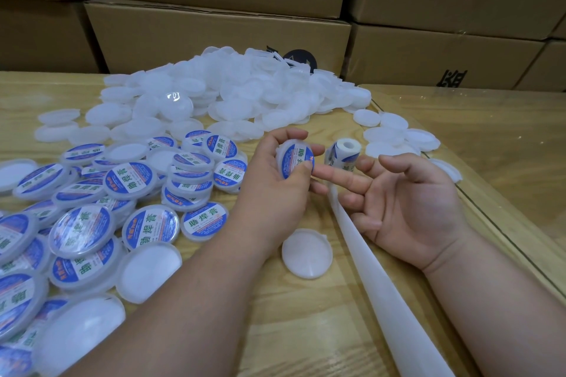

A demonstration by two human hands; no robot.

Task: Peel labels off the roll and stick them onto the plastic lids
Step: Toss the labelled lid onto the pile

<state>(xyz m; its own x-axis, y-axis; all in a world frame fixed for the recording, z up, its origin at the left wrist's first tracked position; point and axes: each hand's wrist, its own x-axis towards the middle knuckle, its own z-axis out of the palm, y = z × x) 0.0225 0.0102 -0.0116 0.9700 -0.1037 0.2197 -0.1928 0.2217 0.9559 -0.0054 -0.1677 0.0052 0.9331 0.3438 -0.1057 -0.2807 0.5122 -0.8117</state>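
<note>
My left hand [275,180] grips a white plastic lid [295,159] with a blue and white label on its face, held upright at the centre. My right hand [407,208] lies palm up beside it, its forefinger stretched out and touching the label. The label roll [343,153] stands just behind my right fingers. Its empty white backing strip [376,278] trails from the roll toward the near edge. One bare lid [307,253] lies on the table below my hands.
A large heap of bare white lids [232,92] fills the back of the wooden table [291,315]. Labelled lids [128,180] are piled at the left. A few bare lids [395,135] lie at the right. Stacked cardboard boxes [214,30] stand behind.
</note>
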